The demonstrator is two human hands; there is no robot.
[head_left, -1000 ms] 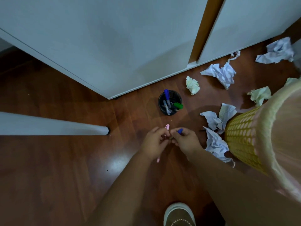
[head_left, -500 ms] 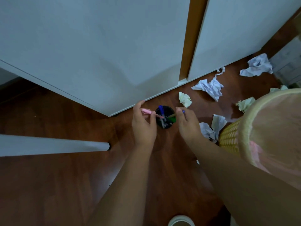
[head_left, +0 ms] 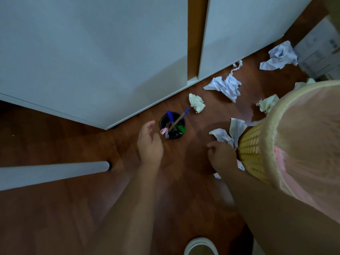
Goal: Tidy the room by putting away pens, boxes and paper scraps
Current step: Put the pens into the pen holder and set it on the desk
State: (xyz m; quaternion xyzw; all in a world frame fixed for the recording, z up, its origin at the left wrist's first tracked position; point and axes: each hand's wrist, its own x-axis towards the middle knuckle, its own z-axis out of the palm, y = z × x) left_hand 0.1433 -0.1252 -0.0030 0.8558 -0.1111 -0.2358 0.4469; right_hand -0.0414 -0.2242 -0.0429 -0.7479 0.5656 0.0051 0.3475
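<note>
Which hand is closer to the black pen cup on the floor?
Left. The left hand hovers just beside the pen cup, fingers nearly at its rim. The right hand is farther off, by the crumpled paper near the basket.

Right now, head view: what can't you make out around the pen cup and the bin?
- Pen cup: pens' lower ends hidden inside it; count unclear.
- Yellow bin: contents veiled by its pink liner; right side cut off by the frame edge.
- Paper scrap by the bin: lower part hidden behind the right hand.
- White box, top right: print blurred, cut by the edge.
</note>
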